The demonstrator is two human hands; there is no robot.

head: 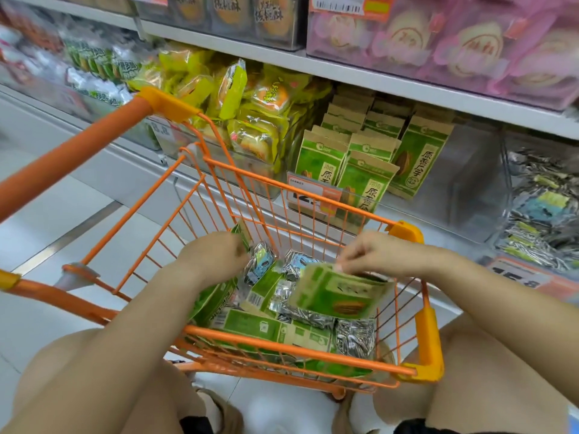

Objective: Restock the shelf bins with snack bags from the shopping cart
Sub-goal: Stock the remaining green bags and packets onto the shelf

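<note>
**Green bag lifted over cart**

Flat green-and-tan paper snack bag (340,292) sits over the orange wire shopping cart (300,195), near its right rim, above the pile inside. Long axis runs roughly left-right, tilted; top edge up toward the shelf, face w/ brown seed print toward camera. Right hand (379,253) pinches its top edge, fingers closed on it. Left hand (216,255) is down in the cart's left side, curled on another green bag (213,300); grip itself mostly hidden. Cart also holds more green bags and silver foil seed packs (354,338). Behind cart: clear shelf bin (470,183) w/ upright matching green bags (419,158), right part bare.
</note>
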